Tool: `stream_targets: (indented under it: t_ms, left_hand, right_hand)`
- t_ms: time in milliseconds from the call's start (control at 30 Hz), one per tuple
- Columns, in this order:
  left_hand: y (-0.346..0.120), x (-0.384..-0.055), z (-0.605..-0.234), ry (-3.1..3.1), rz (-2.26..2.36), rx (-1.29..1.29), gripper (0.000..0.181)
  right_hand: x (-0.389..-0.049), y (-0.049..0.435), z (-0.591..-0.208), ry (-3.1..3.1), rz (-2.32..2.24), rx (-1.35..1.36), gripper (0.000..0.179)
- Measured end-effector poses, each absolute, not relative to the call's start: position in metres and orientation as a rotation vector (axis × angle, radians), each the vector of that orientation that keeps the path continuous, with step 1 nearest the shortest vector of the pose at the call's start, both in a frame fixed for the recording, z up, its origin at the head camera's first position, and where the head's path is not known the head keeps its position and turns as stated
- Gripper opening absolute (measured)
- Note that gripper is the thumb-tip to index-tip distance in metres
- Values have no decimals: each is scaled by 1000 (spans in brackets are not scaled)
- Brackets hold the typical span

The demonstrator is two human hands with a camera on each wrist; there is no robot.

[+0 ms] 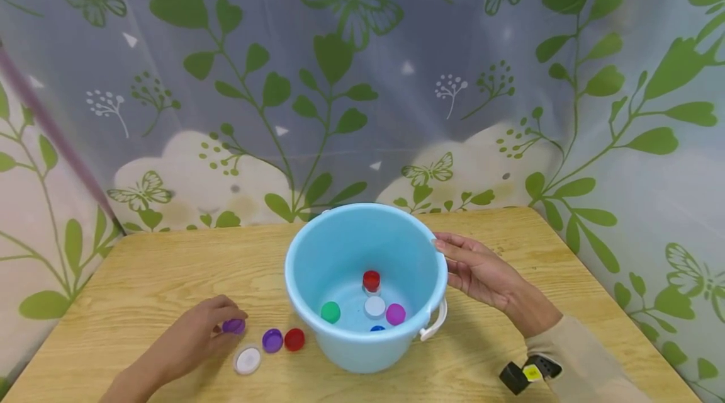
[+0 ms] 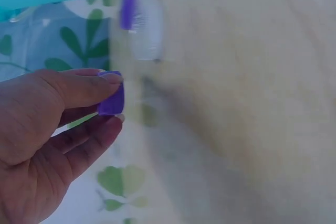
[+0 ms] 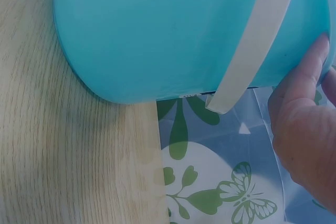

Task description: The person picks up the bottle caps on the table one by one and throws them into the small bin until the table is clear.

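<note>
Leaf-and-butterfly curtain (image 1: 362, 75) behind and to both sides; wooden worktop (image 1: 566, 264) in front. Near the middle of the worktop, a light blue bucket (image 1: 345, 252), upright, white handle (image 1: 435, 322) hanging down on the near right side. Inside the bucket, on its floor: red cap (image 1: 370, 279), green cap (image 1: 330, 312), white cap (image 1: 374, 306), magenta cap (image 1: 395, 313), and a blue cap (image 1: 377, 329) partly hidden by the near rim.

Left hand (image 1: 189, 343) low on the worktop, left of the bucket, thumb and fingers pinching a small purple cap (image 1: 233, 326); from the left wrist view, that cap (image 2: 111, 98) gripped between thumb and fingertips, on edge. Just beside that hand, in a row toward the bucket: a clear-rimmed white cap (image 1: 247, 360), a second purple cap (image 1: 272, 340), a loose red cap (image 1: 294, 339), all lying flat.

Right hand (image 1: 478, 271) at the bucket's right side, fingers straight and together, fingertips (image 1: 440, 242) touching the rim; thumb against the outer wall in the right wrist view. Beige sleeve (image 1: 572, 359) and a black wrist device (image 1: 529, 373) at lower right.
</note>
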State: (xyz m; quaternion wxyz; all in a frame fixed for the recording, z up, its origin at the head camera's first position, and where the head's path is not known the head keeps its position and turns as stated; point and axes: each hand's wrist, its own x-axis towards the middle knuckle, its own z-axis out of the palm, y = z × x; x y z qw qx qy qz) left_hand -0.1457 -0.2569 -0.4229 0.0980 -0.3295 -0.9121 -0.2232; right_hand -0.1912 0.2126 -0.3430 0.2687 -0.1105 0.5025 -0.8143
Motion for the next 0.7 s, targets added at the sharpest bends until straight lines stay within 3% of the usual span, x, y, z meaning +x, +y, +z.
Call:
stream_targets:
  t_ms: [333,533,700]
  left_hand:
    - [-223,-162,-346,-2456,-612,-763,32]
    - [-188,-171,-301,-2279,-684,-857,32]
    - [-156,-179,-286,-2246,-720,-1001,31]
  right_hand:
    - [-192,212,-344,1317,-2203,-337,23]
    - [-191,212,-344,1329,-2203,-323,22]
    - [-191,213,-343,1331,-2202,-327,23]
